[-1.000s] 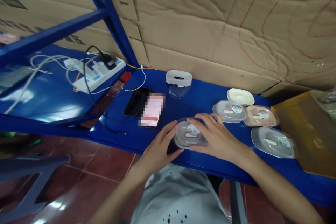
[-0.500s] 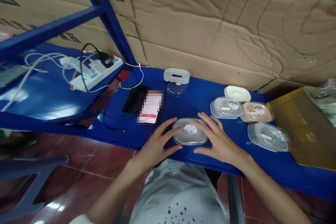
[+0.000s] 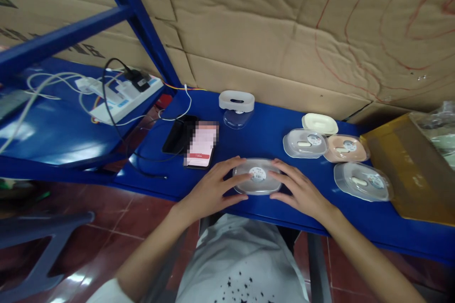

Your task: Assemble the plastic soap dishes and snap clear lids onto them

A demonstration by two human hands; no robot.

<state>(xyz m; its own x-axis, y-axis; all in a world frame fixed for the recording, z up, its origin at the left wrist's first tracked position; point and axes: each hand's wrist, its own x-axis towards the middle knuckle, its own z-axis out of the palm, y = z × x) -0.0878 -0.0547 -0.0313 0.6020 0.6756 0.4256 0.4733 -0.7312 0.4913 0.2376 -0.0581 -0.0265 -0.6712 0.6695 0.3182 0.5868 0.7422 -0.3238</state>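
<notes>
A pale grey soap box (image 3: 261, 187) with a clear lid and a round label lies on the blue table close to its front edge. My left hand (image 3: 216, 187) grips its left end, with a finger stretched over the lid and the thumb at the near edge. From the right end my right hand (image 3: 296, 187) holds it too, fingers bent across the lid and thumb low at the near side. Right of my hands are a grey lidded box (image 3: 305, 143), a pink lidded box (image 3: 346, 148) and another grey one (image 3: 362, 182). Behind them sits a cream dish (image 3: 320, 124).
A white oval piece (image 3: 236, 100) and a clear lid (image 3: 238, 119) lie at the back. A lit phone (image 3: 201, 144) lies left of my hands by a black object (image 3: 177, 135) and cables. A cardboard box (image 3: 408, 170) stands right; a power strip (image 3: 128, 99) lies left.
My right hand has shifted slightly right and settled lower on the right end of the soap box. My left fingers reach a little further over the lid. The view has shifted slightly.
</notes>
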